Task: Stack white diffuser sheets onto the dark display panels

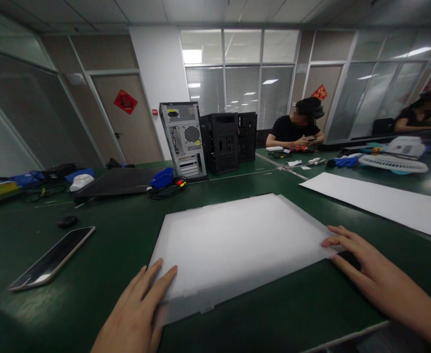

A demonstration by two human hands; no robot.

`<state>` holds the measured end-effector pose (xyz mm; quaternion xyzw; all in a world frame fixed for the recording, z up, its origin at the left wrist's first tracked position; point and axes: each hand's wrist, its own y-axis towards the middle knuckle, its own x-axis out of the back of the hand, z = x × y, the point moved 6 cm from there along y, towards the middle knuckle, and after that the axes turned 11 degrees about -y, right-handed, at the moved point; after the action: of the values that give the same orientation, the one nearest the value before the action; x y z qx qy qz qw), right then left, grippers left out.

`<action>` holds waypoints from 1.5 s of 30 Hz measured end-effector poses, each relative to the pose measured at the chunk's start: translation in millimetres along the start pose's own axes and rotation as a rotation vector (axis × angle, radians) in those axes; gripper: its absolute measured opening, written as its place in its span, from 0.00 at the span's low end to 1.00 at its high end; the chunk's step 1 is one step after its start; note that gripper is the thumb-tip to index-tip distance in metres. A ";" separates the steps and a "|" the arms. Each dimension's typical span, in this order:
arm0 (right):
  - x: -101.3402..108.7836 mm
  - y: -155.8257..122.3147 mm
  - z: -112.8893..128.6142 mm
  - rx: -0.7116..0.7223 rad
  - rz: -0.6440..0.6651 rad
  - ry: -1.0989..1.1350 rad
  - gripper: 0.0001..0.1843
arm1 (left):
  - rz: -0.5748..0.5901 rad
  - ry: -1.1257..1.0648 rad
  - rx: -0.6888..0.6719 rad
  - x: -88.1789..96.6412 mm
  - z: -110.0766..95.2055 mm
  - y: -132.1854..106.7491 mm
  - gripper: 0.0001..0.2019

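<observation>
A large white translucent sheet (237, 245) lies flat on the green table (127, 235) in front of me. My left hand (138, 309) rests at its near left corner, fingers stretched flat and touching the sheet's edge. My right hand (366, 272) lies at the sheet's right edge, fingers extended and pressing on the corner. Neither hand holds anything.
A phone (52, 258) lies face up at the left, a small black object (67, 221) behind it. Computer cases (208, 139) stand at the back, a dark panel (120, 181) and cables to their left. Another white sheet (384, 201) lies at right. Two people sit at the far right.
</observation>
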<state>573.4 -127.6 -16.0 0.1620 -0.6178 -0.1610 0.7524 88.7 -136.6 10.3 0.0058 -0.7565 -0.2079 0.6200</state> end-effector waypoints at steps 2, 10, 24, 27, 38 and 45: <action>-1.0 1.3 -1.4 -0.027 0.008 -0.026 0.24 | -0.006 -0.006 -0.009 -0.7 1.5 -1.4 0.30; 5.5 3.3 -9.0 -0.168 -0.042 -0.097 0.27 | -0.072 -0.007 -0.038 0.9 1.4 -1.1 0.28; 4.7 4.1 1.4 -0.091 -0.021 -0.064 0.28 | -0.131 0.000 -0.063 5.0 -4.1 -0.8 0.26; 4.6 3.3 3.6 -0.057 -0.015 -0.069 0.26 | -0.099 0.027 -0.049 4.6 -3.6 0.8 0.25; 5.6 3.5 15.6 0.032 0.044 -0.035 0.26 | -0.057 0.011 -0.025 2.5 -1.9 1.1 0.24; 7.8 4.7 25.5 0.084 0.059 -0.071 0.27 | -0.035 0.011 -0.036 -1.0 2.0 0.4 0.24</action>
<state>549.9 -128.0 -2.4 0.1695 -0.6548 -0.1183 0.7270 87.2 -135.4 9.2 0.0090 -0.7489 -0.2324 0.6205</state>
